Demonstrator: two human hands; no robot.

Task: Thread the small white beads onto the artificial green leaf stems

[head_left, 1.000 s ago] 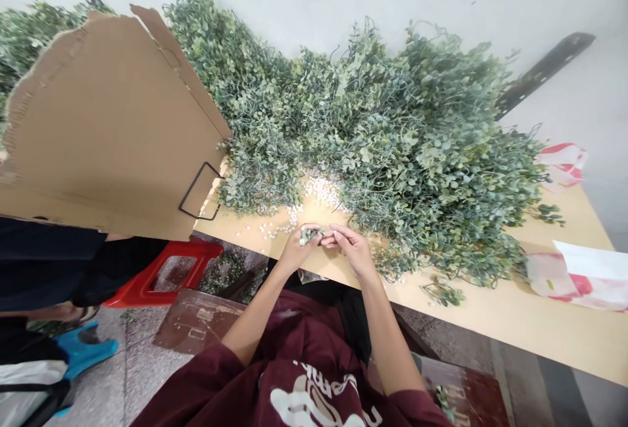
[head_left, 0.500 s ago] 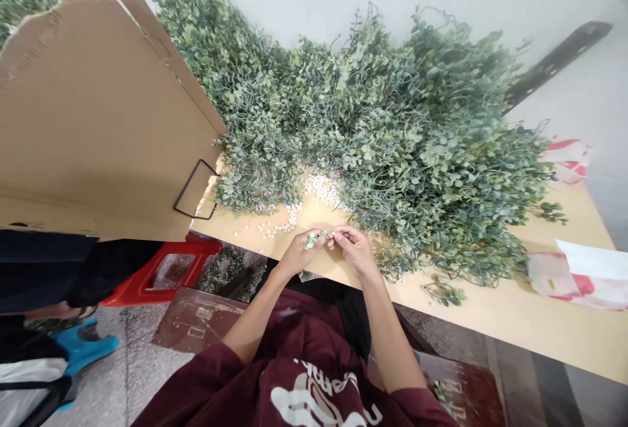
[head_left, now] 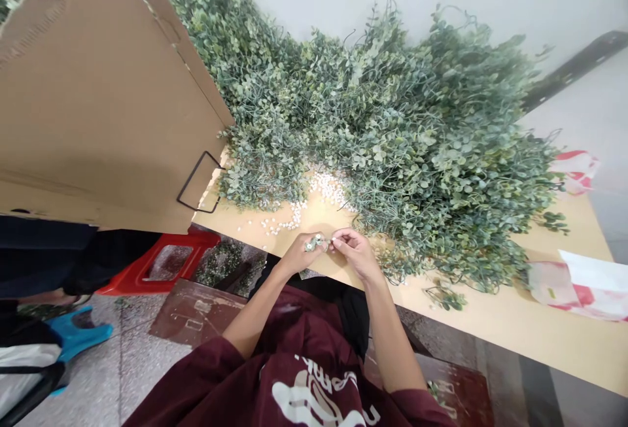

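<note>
My left hand (head_left: 298, 254) holds a small sprig of artificial eucalyptus (head_left: 314, 242) with white bead-like bits on it, just above the near edge of a pale wooden table (head_left: 510, 312). My right hand (head_left: 356, 254) pinches the right end of that sprig, and whatever lies between its fingertips is too small to tell. Beyond my hands, a scatter of small white beads (head_left: 321, 186) lies on the tabletop. Behind them rises a large heap of artificial eucalyptus stems (head_left: 417, 146), which my hands do not touch.
A large cardboard sheet (head_left: 103, 106) with a black wire handle stands up at the left of the table. A person in dark clothes (head_left: 44, 257) sits beside it. Below are a red plastic stool (head_left: 161, 263) and a blue slipper (head_left: 78, 332). Red-and-white plastic bags (head_left: 564, 290) lie at the right.
My hands stay together on the sprig, with small finger shifts. The whole view has drifted slightly, and the table, heap and cardboard sit a little differently in the picture.
</note>
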